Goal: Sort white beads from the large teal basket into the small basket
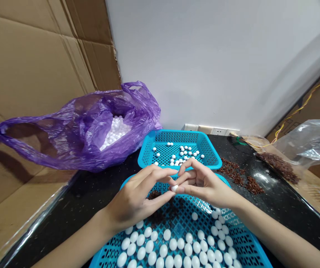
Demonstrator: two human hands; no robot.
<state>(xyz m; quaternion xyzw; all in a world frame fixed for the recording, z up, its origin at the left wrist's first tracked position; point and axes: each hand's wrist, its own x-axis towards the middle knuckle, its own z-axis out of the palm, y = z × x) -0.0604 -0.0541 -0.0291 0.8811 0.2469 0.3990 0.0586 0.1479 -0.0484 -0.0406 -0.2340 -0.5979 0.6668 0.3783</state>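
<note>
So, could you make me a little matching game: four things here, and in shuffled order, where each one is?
1. Purple bag
2. Held ball
3. Far basket
4. Clear bag

A. At the fingertips
B. At the right edge
C. On the left
D. In the middle, near the wall

Pairs: 1-C, 2-A, 3-D, 4-B

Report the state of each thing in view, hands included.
Left hand: curved, fingertips at white ball.
Right hand: holding that ball at thumb tip.
Near blue basket: white balls and dark bits inside.
Far blue basket: scattered white balls inside.
Purple bag: open, white balls inside.
Brown bits: loose on black counter.
Clear bag: reddish-brown bits inside.
Wall sockets: plug at right end.
</note>
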